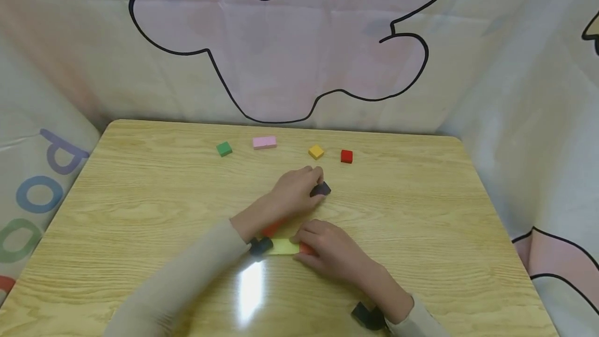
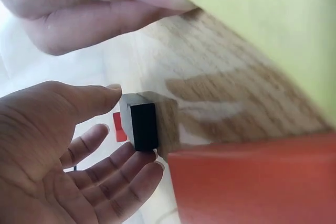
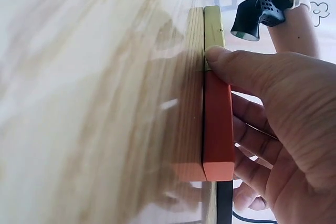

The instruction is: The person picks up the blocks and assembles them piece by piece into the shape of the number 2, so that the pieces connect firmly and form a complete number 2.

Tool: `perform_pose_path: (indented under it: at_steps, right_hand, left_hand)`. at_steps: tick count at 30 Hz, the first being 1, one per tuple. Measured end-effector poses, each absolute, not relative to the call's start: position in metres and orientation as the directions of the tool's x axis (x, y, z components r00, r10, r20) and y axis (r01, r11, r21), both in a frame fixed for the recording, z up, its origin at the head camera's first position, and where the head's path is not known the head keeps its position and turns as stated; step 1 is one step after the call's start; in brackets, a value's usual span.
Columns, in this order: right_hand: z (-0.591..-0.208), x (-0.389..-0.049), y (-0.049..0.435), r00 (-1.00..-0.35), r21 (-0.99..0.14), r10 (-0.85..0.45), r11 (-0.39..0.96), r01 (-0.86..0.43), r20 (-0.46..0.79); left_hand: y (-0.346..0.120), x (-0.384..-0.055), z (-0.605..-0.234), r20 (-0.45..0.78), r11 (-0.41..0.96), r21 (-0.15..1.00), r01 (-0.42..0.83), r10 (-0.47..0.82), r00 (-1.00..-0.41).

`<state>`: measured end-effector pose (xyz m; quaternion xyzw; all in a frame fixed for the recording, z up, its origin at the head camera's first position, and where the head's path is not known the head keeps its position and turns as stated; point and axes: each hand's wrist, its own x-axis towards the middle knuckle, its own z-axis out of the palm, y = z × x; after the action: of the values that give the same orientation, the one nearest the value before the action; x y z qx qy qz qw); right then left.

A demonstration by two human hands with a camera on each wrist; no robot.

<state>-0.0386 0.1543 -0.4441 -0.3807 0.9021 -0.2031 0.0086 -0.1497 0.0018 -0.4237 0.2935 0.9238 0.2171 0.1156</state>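
In the head view my left hand [image 1: 296, 191] grips a black block [image 1: 321, 189], thumb on the near side and fingers on the far side. The left wrist view shows this hand [image 2: 68, 156] around the black block [image 2: 145, 127] too. Nearer me, my right hand [image 1: 329, 251] holds an orange-red block [image 1: 306, 248] end to end with a long pale yellow block [image 1: 283, 246]. Its thumb presses at the seam between the orange-red block [image 3: 218, 124] and the yellow block [image 3: 213, 27]. A second orange-red block [image 1: 273, 229] lies behind the yellow one, partly hidden by my left wrist.
Along the far side of the table [image 1: 421, 212] lie a green block [image 1: 224, 148], a pink block [image 1: 264, 142], an orange-yellow block [image 1: 316, 152] and a red block [image 1: 346, 156]. A printed curtain [image 1: 281, 56] hangs behind the table. Black cameras sit on both wrists.
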Motion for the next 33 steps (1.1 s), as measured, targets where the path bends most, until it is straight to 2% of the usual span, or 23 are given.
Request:
perform_pose_path:
  at_steps: [7,19,26,33]
  right_hand:
    - [-0.445,-0.039,0.153,-0.704,-0.355,-0.694,0.626,-0.694,0.154]
    - [-0.445,-0.039,0.154,-0.715,-0.364,-0.688,0.639,-0.677,0.122]
    - [-0.448,-0.039,0.154,-0.713,-0.368,-0.688,0.633,-0.681,0.134]
    - [-0.448,-0.04,0.154,-0.71,-0.366,-0.689,0.63,-0.685,0.145]
  left_hand:
    - [0.003,-0.148,-0.425,-0.054,0.721,0.477,0.504,0.596,-0.801]
    - [0.001,-0.15,-0.419,-0.118,0.76,0.492,0.426,0.542,-0.832]
    - [-0.005,-0.149,-0.417,-0.178,0.807,0.453,0.379,0.499,-0.848]
    - [-0.01,-0.15,-0.418,-0.196,0.837,0.381,0.394,0.489,-0.85]
